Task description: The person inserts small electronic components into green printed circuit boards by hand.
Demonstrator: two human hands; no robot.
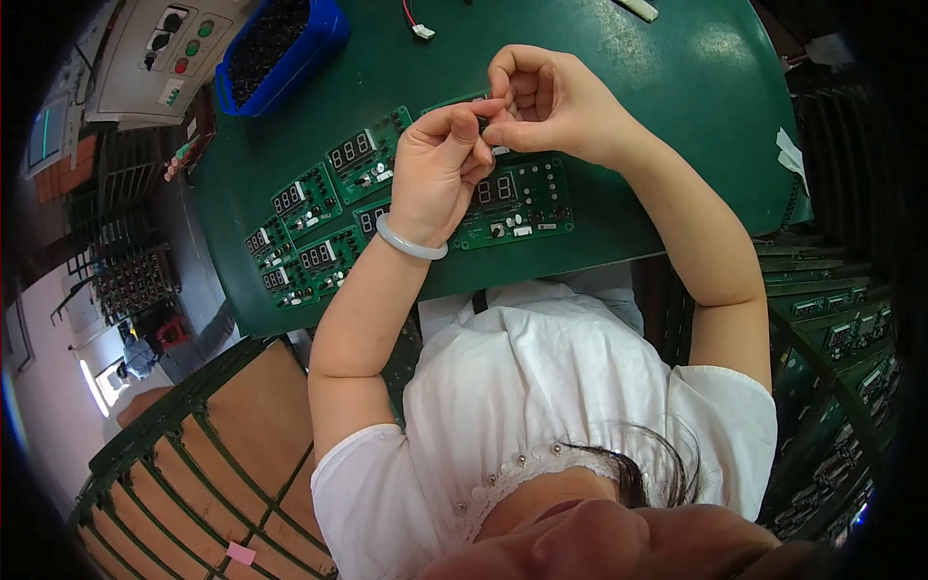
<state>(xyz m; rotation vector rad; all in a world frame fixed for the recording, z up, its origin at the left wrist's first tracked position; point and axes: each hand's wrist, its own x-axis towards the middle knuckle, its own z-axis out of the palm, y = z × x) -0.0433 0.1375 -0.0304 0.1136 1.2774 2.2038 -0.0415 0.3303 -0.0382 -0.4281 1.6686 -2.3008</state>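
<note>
My left hand (440, 169), with a pale bangle on the wrist, and my right hand (551, 101) meet above the green table (657, 87). Both pinch a small dark part (481, 123) between their fingertips; most of it is hidden by the fingers. Right below the hands lies a green circuit board (522, 198) with a red number display and small dark buttons. More boards of the same kind (309, 198) lie in two rows to the left of it, flat on the table.
A blue bin (324, 39) of small dark parts stands at the far left. Beside it is a grey control panel (130, 58) with buttons. A white plug (422, 30) on thin wires lies at the far edge. Racks of boards (841, 338) stand right, a slatted crate (213, 454) lower left.
</note>
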